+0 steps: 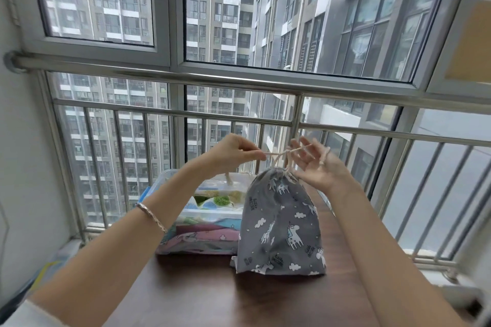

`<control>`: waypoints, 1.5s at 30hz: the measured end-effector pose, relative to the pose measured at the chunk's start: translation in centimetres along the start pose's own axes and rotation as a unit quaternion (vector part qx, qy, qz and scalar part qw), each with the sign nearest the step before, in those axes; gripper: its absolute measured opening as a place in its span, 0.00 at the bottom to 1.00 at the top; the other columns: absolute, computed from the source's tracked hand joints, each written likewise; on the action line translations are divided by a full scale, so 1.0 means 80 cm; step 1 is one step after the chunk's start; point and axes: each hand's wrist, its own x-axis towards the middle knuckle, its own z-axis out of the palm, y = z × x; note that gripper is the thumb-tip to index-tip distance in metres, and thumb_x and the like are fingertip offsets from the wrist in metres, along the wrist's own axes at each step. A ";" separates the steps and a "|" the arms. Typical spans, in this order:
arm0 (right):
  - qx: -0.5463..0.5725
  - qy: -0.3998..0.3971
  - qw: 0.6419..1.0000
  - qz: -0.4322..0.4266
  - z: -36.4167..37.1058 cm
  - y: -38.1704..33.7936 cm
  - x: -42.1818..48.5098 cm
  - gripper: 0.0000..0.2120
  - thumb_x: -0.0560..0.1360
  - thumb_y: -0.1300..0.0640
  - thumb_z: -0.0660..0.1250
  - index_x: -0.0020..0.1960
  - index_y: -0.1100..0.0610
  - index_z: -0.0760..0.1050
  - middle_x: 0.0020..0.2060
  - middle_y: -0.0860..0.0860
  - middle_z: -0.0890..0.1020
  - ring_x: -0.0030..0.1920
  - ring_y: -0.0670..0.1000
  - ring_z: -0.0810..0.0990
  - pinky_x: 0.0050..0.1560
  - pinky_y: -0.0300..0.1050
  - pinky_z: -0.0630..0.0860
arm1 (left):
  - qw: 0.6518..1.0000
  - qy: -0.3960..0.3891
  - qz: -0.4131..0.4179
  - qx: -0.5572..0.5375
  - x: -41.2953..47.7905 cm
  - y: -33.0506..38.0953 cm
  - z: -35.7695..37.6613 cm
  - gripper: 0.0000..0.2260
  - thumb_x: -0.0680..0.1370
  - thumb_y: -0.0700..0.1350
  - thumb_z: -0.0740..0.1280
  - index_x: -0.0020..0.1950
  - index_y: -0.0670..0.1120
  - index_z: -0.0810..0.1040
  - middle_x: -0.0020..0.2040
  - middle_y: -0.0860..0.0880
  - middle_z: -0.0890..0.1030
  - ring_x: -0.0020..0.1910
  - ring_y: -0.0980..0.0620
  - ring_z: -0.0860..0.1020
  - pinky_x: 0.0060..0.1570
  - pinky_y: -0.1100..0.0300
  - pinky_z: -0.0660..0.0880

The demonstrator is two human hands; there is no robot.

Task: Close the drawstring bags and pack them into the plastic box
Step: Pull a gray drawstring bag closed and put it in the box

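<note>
Grey unicorn bag [280, 223] upright at centre frame on brown table [202, 295], neck gathered, hung from its cord [276, 154] so tension cinches the top. Left hand [228, 152], centre, fingers pinched together on one cord end. Right hand [320, 164], just right of centre, fingers spread apart, other cord end looped across them, not clamped. Plastic box [202, 214] touching bag's left side, already holding patterned bags.
</note>
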 end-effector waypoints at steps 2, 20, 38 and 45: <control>0.102 0.005 0.995 -0.006 -0.015 -0.007 0.002 0.14 0.80 0.53 0.62 0.46 0.62 0.80 0.29 0.51 0.79 0.33 0.47 0.82 0.48 0.49 0.82 | 0.999 0.032 -0.010 0.002 -0.005 -0.012 -0.019 0.09 0.78 0.47 0.67 0.49 0.44 0.84 0.32 0.51 0.77 0.25 0.57 0.66 0.25 0.69 0.63; -0.554 -0.027 0.794 0.250 0.043 -0.008 0.060 0.22 0.83 0.50 0.49 0.40 0.60 0.72 0.23 0.47 0.63 0.19 0.44 0.58 0.15 0.33 0.56 | 0.997 0.042 0.058 0.026 -0.018 -0.019 -0.019 0.06 0.74 0.41 0.71 0.49 0.42 0.84 0.40 0.48 0.85 0.37 0.53 0.84 0.38 0.61 0.80; -0.586 -0.205 0.781 0.072 0.055 0.016 0.013 0.17 0.81 0.54 0.61 0.54 0.68 0.77 0.31 0.51 0.74 0.28 0.45 0.67 0.28 0.36 0.64 | 0.989 0.075 -0.092 -0.091 0.039 0.012 0.038 0.15 0.82 0.49 0.60 0.59 0.40 0.79 0.43 0.43 0.82 0.37 0.52 0.81 0.30 0.68 0.76; -0.444 -0.120 0.888 0.002 0.033 0.033 0.002 0.13 0.81 0.56 0.62 0.46 0.65 0.77 0.29 0.51 0.75 0.29 0.47 0.70 0.34 0.39 0.67 | 0.993 0.076 0.059 0.072 0.020 -0.013 0.080 0.41 0.70 0.72 0.40 0.55 0.42 0.76 0.44 0.49 0.79 0.43 0.52 0.79 0.44 0.60 0.78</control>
